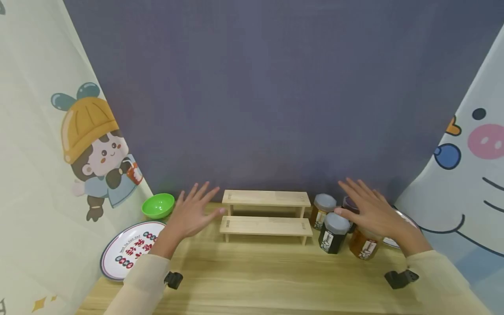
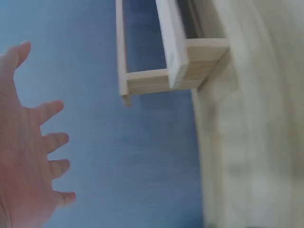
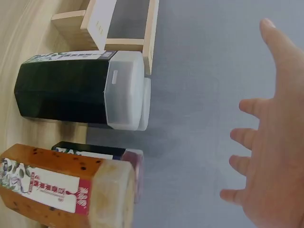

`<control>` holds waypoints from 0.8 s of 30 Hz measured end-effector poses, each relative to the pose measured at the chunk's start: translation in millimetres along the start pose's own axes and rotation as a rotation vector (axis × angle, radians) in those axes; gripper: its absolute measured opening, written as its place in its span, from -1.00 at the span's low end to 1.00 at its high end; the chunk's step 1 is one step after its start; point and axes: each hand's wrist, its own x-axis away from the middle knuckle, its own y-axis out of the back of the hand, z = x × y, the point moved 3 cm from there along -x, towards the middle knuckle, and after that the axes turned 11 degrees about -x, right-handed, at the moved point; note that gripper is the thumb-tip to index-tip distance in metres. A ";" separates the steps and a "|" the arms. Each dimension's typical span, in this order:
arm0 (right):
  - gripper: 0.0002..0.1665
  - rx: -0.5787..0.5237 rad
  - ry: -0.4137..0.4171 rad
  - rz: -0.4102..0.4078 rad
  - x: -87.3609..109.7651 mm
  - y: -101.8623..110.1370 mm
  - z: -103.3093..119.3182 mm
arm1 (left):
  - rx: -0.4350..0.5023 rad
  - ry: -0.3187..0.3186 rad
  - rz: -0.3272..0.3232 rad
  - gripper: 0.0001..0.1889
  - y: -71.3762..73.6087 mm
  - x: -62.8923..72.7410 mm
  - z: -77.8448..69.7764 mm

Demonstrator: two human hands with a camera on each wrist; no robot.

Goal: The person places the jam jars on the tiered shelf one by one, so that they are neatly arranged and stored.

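Here the left hand (image 1: 192, 215) and right hand (image 1: 372, 212) both hover, fingers spread wide, holding nothing; the dark hexagonal jar (image 1: 330, 241) stands upright, below and left of the nearer right hand, by the right end of the two-step wooden rack (image 1: 265, 225)

A pale wooden stand (image 1: 266, 226) with two steps sits low in the middle of the frame, its back step higher. The left hand (image 1: 191, 215) spreads its fingers between it and a round green bowl (image 1: 159, 206) at lower left. At lower right, the right hand (image 1: 374, 213) spreads out near four upright jars: a black jar (image 1: 330, 240), an orange jar (image 1: 360, 245) with a white and red label, an amber jar (image 1: 316, 217) and a purple-topped jar (image 1: 348, 204).
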 end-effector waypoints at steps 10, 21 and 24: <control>-0.05 -0.148 -0.022 -0.030 19.0 -6.1 -27.2 | 0.299 0.090 -0.168 -0.33 -38.4 15.4 2.5; -0.18 -0.328 -0.055 -0.051 40.1 -18.3 -57.2 | 0.597 0.148 -0.059 -0.43 -76.6 17.4 -6.8; -0.19 -0.340 -0.080 -0.063 45.1 -22.3 -63.8 | 0.622 0.150 -0.060 -0.46 -83.0 17.1 -8.0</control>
